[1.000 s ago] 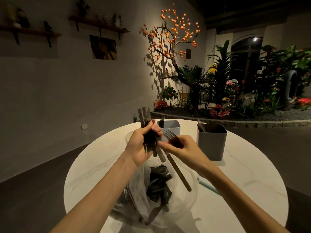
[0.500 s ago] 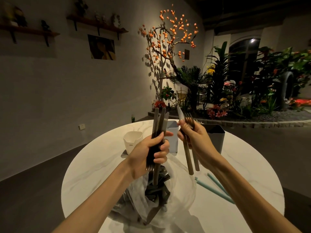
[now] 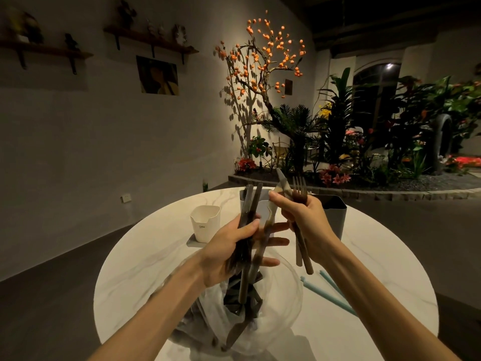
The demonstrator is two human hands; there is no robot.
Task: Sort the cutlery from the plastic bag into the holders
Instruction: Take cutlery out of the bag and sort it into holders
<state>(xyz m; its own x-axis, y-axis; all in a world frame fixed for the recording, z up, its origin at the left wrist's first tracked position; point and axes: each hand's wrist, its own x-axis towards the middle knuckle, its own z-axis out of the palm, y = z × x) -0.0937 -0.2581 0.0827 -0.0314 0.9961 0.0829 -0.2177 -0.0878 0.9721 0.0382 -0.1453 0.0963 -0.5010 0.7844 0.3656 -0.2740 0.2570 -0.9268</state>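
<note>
Above the crumpled clear plastic bag (image 3: 263,321) of dark cutlery, the left hand (image 3: 234,254) grips a bundle of brown-handled utensils (image 3: 247,220) while the right hand (image 3: 304,222) clasps a brown-handled fork (image 3: 299,190) and knife. Mid-sort; next, likely dropping each into the grey holders (image 3: 335,217) beyond the bag.

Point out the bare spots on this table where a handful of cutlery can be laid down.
Bare marble lies on the left of the table, between the white cup and the near edge, and on the right beyond the blue sticks. The middle is crowded: the plastic bag fills the near centre, and the grey holder and cup line the back.
</note>
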